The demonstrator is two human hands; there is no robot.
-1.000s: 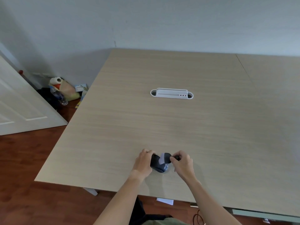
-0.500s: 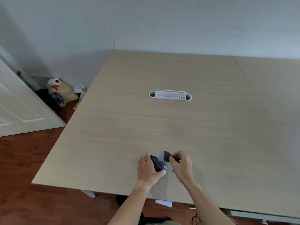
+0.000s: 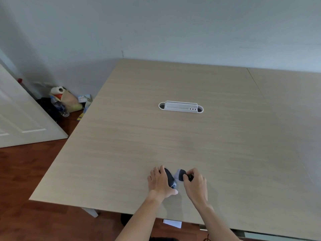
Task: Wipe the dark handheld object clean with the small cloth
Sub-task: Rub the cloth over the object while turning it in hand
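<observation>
Near the table's front edge, my left hand (image 3: pixel 159 184) grips the dark handheld object (image 3: pixel 170 178). It is oval and black, with small white lettering at its near end. Just to its right, my right hand (image 3: pixel 196 184) pinches the small cloth (image 3: pixel 180 174), which is dark with a pale grey side facing the object. A narrow gap separates the cloth from the object. Fingers hide the far side of the object and part of the cloth.
The hands work over a light wooden table (image 3: pixel 173 136). A white plastic holder (image 3: pixel 180 107) sits at its middle. On the floor at left are a white door (image 3: pixel 20 119), bags and a water bottle (image 3: pixel 60 106). White paper (image 3: pixel 172 223) lies under the front edge.
The cloth lay against the object before; now the two are slightly apart. My left hand has wrapped further over the object and turned it so that its lettered end faces me.
</observation>
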